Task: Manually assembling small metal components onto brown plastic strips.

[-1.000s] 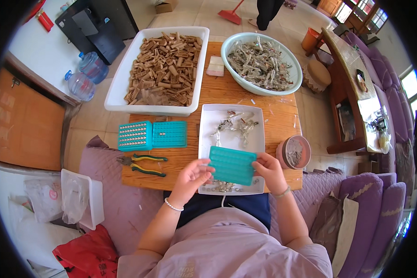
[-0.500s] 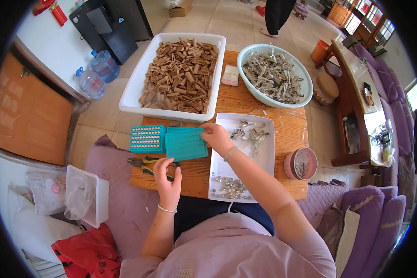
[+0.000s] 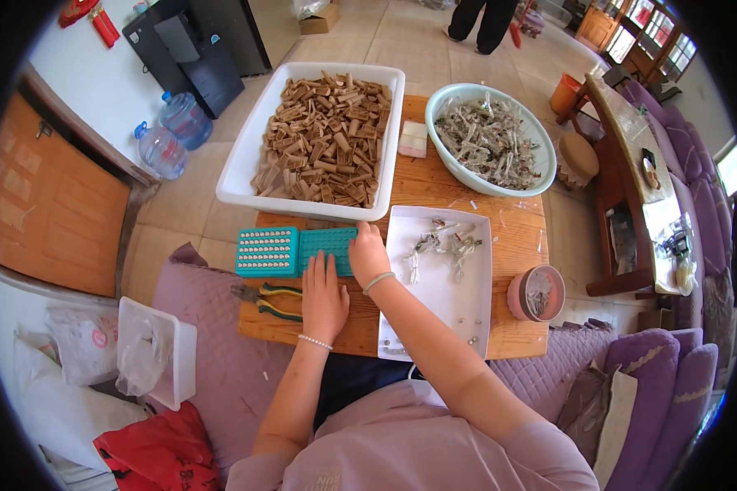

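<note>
Progress: the left teal tray (image 3: 262, 272) looks done, its rows of silver beads (image 3: 267, 243) showing no plain gap. The right teal tray (image 3: 326, 237) shows bare rows and no silver where you leave it uncovered; judged from that, its share is left. Whether it is one layer or two stacked, you can't tell from here. A few loose beads (image 3: 474, 340) lie in the white box (image 3: 442, 303), part of it hidden by your forearm.

Lie: both trays sit side by side on the table (image 3: 520, 334), just in front of the white tub (image 3: 303, 206). Long axis of the right one seems to run left to right across you; neither end reads as a front.

Hands: your left hand (image 3: 325, 299) is unclenched, fingers stretched onto the right tray's near side. Your right hand (image 3: 368, 252) curls at its right end; gripping or only pressing, can't tell.
</note>
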`<state>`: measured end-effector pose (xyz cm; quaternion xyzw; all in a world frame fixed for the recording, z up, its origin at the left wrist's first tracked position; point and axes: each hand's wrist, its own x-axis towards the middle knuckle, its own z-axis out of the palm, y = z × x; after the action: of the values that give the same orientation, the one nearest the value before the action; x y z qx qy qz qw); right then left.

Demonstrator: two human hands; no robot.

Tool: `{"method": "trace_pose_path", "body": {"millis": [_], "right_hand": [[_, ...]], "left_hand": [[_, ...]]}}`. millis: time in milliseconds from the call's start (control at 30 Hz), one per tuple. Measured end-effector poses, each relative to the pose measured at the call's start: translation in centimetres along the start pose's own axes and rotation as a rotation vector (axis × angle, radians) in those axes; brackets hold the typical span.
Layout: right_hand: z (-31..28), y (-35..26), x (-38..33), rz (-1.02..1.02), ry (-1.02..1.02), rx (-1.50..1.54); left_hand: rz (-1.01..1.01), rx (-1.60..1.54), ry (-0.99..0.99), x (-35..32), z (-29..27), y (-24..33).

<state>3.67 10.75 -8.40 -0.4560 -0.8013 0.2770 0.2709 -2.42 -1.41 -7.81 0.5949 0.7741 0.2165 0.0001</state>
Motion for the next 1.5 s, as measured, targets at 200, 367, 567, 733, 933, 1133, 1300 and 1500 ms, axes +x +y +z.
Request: {"method": "trace_pose_path", "body": {"millis": [200,367,567,733,933,1133,1300,1500], "right_hand": [[-0.3,-0.4,0.3,-0.042,-0.159,-0.388],[-0.6,-0.2,-0.4,-0.106,-0.097,-0.39],[-6.2,-1.2,-2.6,-0.239,-0.118,-0.038],[-19.6,-6.5,-6.1,-0.176,-0.295,0.785],[-34.5,-10.3,-10.4,-1.338,-0.51,1.306],[-36.9,-11.0,-11.8,-1.353,-0.377,1.301],[-36.8,-10.4,-13.0,-1.412,0.126,0.904],[-37.1,-9.1,-13.6,-1.312,1.057,0.285]], "left_hand": [[-0.034,0.021,-0.055,0.4,1.6,-0.5],[-0.019,0.028,-0.048,0.4,1.6,-0.8],[0.065,0.031,-0.008,1.2,1.8,-1.3],[0.045,0.073,-0.004,1.1,1.2,-1.4],[0.08,0.067,-0.032,1.1,1.4,-0.2],[0.035,0.113,-0.032,1.5,0.9,-0.5],[0.021,0.153,-0.021,2.0,1.0,-0.7],[0.111,-0.214,0.34,4.2,-3.6,1.0]]}}
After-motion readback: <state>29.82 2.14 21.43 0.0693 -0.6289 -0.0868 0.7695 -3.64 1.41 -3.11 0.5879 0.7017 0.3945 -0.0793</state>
